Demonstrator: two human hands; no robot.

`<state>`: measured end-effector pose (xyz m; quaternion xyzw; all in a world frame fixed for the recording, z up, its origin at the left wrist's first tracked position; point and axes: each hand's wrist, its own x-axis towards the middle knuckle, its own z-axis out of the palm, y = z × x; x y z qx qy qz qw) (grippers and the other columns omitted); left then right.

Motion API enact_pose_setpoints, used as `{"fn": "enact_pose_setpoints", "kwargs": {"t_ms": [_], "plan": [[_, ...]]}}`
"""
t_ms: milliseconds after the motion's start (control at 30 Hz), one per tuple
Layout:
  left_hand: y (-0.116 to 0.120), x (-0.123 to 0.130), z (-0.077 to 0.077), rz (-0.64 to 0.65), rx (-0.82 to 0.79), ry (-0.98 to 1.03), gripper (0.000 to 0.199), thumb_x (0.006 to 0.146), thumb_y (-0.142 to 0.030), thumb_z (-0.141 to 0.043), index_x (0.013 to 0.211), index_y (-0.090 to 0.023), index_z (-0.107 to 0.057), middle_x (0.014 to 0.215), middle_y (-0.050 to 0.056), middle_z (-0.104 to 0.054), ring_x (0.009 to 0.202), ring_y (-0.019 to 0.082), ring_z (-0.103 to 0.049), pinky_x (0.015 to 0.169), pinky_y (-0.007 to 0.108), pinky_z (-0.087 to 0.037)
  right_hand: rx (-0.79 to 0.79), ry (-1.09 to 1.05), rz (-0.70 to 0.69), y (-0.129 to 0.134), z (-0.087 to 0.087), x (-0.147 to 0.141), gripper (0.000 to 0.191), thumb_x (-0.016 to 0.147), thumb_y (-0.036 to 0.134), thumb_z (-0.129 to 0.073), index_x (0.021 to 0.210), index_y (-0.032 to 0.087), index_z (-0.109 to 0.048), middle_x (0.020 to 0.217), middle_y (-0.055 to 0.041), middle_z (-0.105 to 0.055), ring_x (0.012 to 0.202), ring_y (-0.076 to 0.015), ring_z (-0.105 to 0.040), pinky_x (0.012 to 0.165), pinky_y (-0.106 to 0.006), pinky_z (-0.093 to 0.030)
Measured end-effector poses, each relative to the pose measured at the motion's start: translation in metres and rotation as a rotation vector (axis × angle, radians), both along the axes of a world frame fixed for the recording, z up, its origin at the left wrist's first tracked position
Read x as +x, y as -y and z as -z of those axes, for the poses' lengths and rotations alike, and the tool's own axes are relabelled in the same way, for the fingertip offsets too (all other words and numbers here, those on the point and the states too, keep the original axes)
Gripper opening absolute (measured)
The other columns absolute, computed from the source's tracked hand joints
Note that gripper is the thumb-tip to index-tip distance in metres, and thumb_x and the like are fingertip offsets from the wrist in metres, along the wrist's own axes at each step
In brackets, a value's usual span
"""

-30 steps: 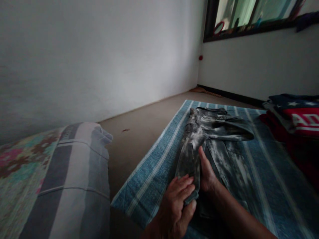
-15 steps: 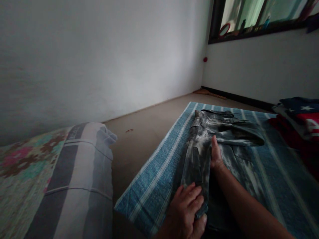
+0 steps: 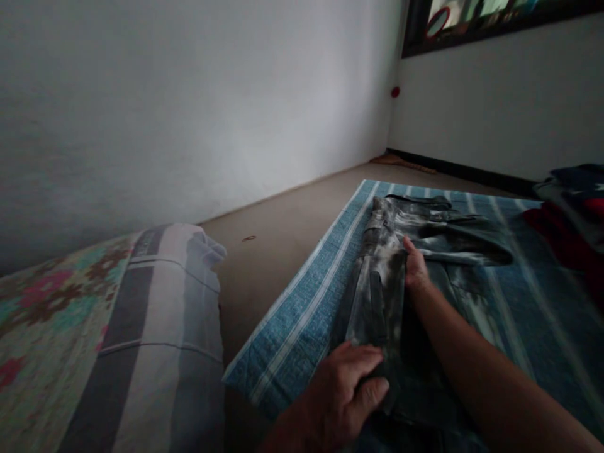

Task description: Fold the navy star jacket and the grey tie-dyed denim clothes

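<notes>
A dark grey and white mottled jacket (image 3: 387,283) lies partly folded on a blue striped cloth (image 3: 302,296). One sleeve sticks out to the right. My left hand (image 3: 346,384) rests on the near end of the jacket, below a narrow slanted pocket strip. Its thumb stands apart from the fingers, so it is open. Along the inner edge of the jacket's front panel, my right hand (image 3: 416,267) holds the fabric. Its thumb shows on top, while the fingers are hidden under the material.
Dark red and navy folded clothes (image 3: 566,220) are stacked at the right. On the left is bedding (image 3: 160,314) with grey stripes and a floral cover (image 3: 51,296). A small loop (image 3: 249,238) lies on the floor near the white wall (image 3: 212,113).
The view has tilted down slightly. My left thumb has moved off the jacket's near edge, and the hand has loosened. My right hand still holds the panel's edge.
</notes>
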<state>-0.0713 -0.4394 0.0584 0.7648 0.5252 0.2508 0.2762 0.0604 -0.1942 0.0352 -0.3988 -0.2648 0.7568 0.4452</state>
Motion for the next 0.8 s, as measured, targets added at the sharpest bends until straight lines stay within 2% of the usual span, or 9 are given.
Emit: {"fn": "enact_pose_setpoints", "kwargs": {"t_ms": [33, 100, 267, 333, 400, 500, 633, 800], "plan": [[0.002, -0.001, -0.007, -0.020, -0.001, 0.026, 0.039, 0.096, -0.037, -0.041, 0.126, -0.019, -0.058, 0.125, 0.009, -0.065, 0.119, 0.021, -0.058, 0.109, 0.041, -0.039, -0.035, 0.008, 0.000, 0.000, 0.000, 0.000, 0.041, 0.093, 0.045, -0.034, 0.084, 0.021, -0.065, 0.071, -0.0078, -0.071, 0.072, -0.0242, -0.070, 0.072, -0.038, -0.057], [0.006, 0.001, -0.010, -0.026, 0.047, 0.018, 0.035, 0.095, -0.032, -0.044, 0.123, -0.017, -0.059, 0.124, 0.010, -0.065, 0.119, 0.021, -0.058, 0.109, 0.040, -0.040, -0.119, 0.026, -0.003, 0.001, 0.001, 0.002, 0.035, 0.093, 0.041, -0.038, 0.084, 0.020, -0.065, 0.069, -0.0072, -0.070, 0.069, -0.0232, -0.069, 0.069, -0.036, -0.057], [0.023, 0.016, 0.010, -0.034, 0.228, -0.206, 0.033, 0.090, -0.022, -0.047, 0.121, -0.013, -0.056, 0.128, 0.013, -0.062, 0.125, 0.026, -0.053, 0.107, 0.051, -0.040, -0.217, 0.128, 0.003, 0.015, 0.004, 0.010, 0.013, 0.086, 0.023, -0.054, 0.080, 0.017, -0.063, 0.060, -0.0038, -0.067, 0.055, -0.0189, -0.065, 0.059, -0.029, -0.056], [0.028, 0.020, 0.016, -0.077, 0.326, -0.241, 0.034, 0.091, -0.022, -0.045, 0.121, -0.011, -0.055, 0.127, 0.015, -0.062, 0.125, 0.027, -0.053, 0.105, 0.051, -0.042, -0.232, 0.177, 0.008, 0.019, 0.006, 0.011, 0.006, 0.082, 0.013, -0.058, 0.080, 0.017, -0.063, 0.058, -0.0015, -0.066, 0.051, -0.0172, -0.063, 0.055, -0.028, -0.055], [0.031, 0.023, 0.020, -0.096, 0.423, -0.242, 0.035, 0.092, -0.024, -0.044, 0.123, -0.010, -0.053, 0.126, 0.017, -0.062, 0.126, 0.027, -0.052, 0.105, 0.050, -0.042, -0.245, 0.219, 0.009, 0.021, 0.007, 0.009, 0.008, 0.082, 0.009, -0.059, 0.082, 0.016, -0.062, 0.059, 0.0002, -0.065, 0.050, -0.0152, -0.061, 0.055, -0.027, -0.054], [0.034, 0.023, 0.023, -0.086, 0.496, -0.252, 0.038, 0.093, -0.029, -0.044, 0.124, -0.009, -0.053, 0.125, 0.018, -0.062, 0.126, 0.028, -0.052, 0.104, 0.050, -0.043, -0.261, 0.255, 0.006, 0.021, 0.009, 0.003, 0.006, 0.090, 0.017, -0.058, 0.092, 0.014, -0.062, 0.075, 0.0000, -0.065, 0.060, -0.0118, -0.062, 0.059, -0.027, -0.054], [0.035, 0.021, 0.021, -0.084, 0.440, -0.306, 0.038, 0.093, -0.032, -0.045, 0.122, -0.010, -0.055, 0.124, 0.016, -0.063, 0.123, 0.028, -0.054, 0.103, 0.050, -0.044, -0.275, 0.277, -0.009, 0.019, 0.011, -0.003, 0.022, 0.094, 0.031, -0.057, 0.108, 0.014, -0.059, 0.099, -0.0041, -0.063, 0.078, -0.0134, -0.063, 0.068, -0.030, -0.055], [0.035, 0.021, 0.015, -0.107, 0.354, -0.288, 0.034, 0.093, -0.030, -0.046, 0.121, -0.013, -0.058, 0.122, 0.013, -0.066, 0.118, 0.025, -0.058, 0.103, 0.047, -0.045, -0.311, 0.278, -0.057, 0.016, 0.011, 0.001, 0.025, 0.094, 0.031, -0.057, 0.112, 0.014, -0.058, 0.106, -0.0058, -0.062, 0.085, -0.0158, -0.063, 0.072, -0.033, -0.055]]}}
